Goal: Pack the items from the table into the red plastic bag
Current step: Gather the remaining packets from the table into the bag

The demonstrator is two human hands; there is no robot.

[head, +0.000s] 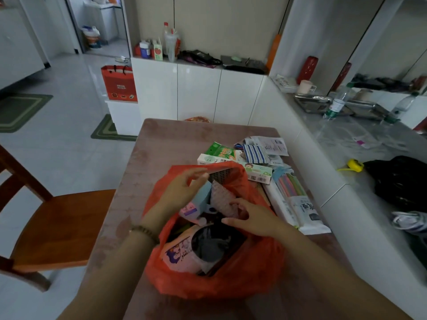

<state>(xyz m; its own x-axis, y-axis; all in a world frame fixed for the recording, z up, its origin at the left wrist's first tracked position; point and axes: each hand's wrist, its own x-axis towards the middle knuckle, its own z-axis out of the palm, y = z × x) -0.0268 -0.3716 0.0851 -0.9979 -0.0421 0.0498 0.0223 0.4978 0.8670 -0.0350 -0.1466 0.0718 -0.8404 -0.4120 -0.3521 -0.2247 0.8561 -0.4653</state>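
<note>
The red plastic bag [242, 276] lies open on the brown table [166, 139], stuffed with a wipes pack [178, 255], a dark bundle [212, 243], a light blue box [203, 197] and a bubble-wrap piece [221, 199]. My left hand [182, 190] reaches into the far side of the bag, fingers curled against the blue box and a grey perforated item [219, 175]. My right hand [251, 215] rests on the bubble wrap inside the bag. Beyond the bag lie a green box [219, 148], a white box [258, 173], a striped pouch [254, 153] and a straw pack [291, 188].
A wooden chair [62, 225] stands left of the table. A white counter on the right holds a black bag [402, 181], a yellow tape measure [354, 165], metal trays and bottles. White cabinets stand behind the table, with a red paper bag [119, 83] beside them.
</note>
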